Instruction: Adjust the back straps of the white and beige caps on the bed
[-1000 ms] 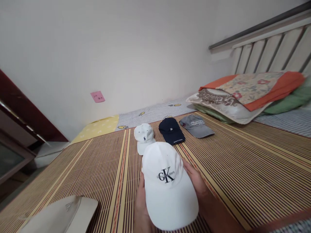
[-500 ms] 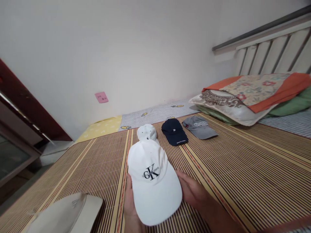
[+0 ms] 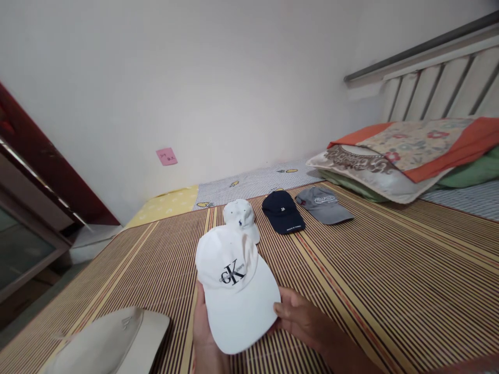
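A white baseball cap (image 3: 234, 291) with black lettering on its front is held up above the mat, its brim toward me. My left hand (image 3: 205, 324) grips it from the left side; most of those fingers are hidden behind the cap. On the right, my right hand (image 3: 298, 314) pinches the brim's edge, thumb on top and fingers beneath. Just behind the held cap lies a smaller-looking white cap (image 3: 238, 213) with a dark emblem. To its right sit a navy cap (image 3: 281, 212) and a grey cap (image 3: 323, 205). A beige cap (image 3: 105, 343) lies at the lower left.
The striped mat (image 3: 370, 265) covers the bed. Pillows (image 3: 362, 171) with an orange-edged floral cloth (image 3: 421, 143) are stacked at the right, below a white radiator (image 3: 436, 93) and a grey pipe (image 3: 421, 47). A pink note (image 3: 167, 157) is stuck on the wall.
The held white cap has shifted a little left and tilted, uncovering more of the white cap behind. My right thumb now shows on top of the brim.
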The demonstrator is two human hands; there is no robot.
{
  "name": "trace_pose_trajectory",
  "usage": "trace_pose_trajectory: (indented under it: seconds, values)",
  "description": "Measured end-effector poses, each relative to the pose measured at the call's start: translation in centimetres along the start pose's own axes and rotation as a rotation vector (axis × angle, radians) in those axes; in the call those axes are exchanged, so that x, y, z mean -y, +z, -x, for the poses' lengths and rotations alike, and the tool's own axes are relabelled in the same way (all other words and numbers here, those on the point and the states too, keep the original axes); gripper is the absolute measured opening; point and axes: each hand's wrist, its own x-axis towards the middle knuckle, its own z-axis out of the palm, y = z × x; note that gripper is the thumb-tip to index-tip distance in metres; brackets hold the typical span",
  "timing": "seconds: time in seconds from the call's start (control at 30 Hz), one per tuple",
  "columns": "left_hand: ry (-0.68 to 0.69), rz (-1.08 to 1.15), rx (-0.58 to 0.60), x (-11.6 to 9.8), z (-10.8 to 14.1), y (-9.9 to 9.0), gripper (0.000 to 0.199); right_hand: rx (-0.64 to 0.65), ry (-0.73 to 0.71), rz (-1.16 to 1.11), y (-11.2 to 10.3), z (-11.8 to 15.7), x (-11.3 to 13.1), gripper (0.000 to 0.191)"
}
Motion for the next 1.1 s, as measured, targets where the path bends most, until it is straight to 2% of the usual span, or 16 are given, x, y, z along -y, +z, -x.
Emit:
trace_pose_trajectory:
  seconds: [0.1,0.3,0.43,0.57,0.7,0.77,0.83,0.87,0.93,1.0,1.1]
  values:
    - [0.005,0.011,0.015,0.1,-0.1,-0.2,0.086,0.002,-0.016,-0.009,0.0,-0.2,0.0,0.046]
    - [-0.009,0.015,0.151,0.0,-0.2,-0.5,0.090,0.009,-0.025,-0.025,-0.1,-0.2,0.0,0.045]
    - [0.033,0.004,0.128,0.4,-0.6,0.1,0.092,-0.010,-0.036,-0.066,-0.3,-0.2,0.0,0.043]
    - [0.117,0.032,0.130,1.3,-1.3,0.5,0.076,-0.058,-0.069,-0.114,-0.6,-0.4,0.2,0.038]
    - [0.138,0.110,0.146,2.2,-1.6,0.1,0.053,-0.095,-0.086,-0.130,-0.9,-0.5,0.6,0.037]
    - [0.151,0.114,0.064,2.5,-1.5,0.3,0.040,-0.124,-0.089,-0.133,-1.1,-0.5,0.8,0.040]
    - [0.148,0.087,-0.117,2.8,-1.3,1.0,0.032,-0.148,-0.099,-0.132,-1.3,-0.5,1.0,0.041]
    - [0.137,0.067,-0.219,2.9,-1.1,1.4,0.035,-0.157,-0.104,-0.129,-1.4,-0.4,1.1,0.041]
    - [0.131,0.029,-0.361,3.0,-0.8,2.4,0.053,-0.162,-0.111,-0.119,-1.7,-0.4,1.3,0.041]
    - [0.137,-0.016,-0.392,3.1,-0.6,3.2,0.073,-0.168,-0.116,-0.107,-1.8,-0.3,1.6,0.043]
    - [0.148,-0.069,-0.360,3.1,-0.4,3.6,0.084,-0.181,-0.119,-0.099,-2.0,-0.3,1.8,0.045]
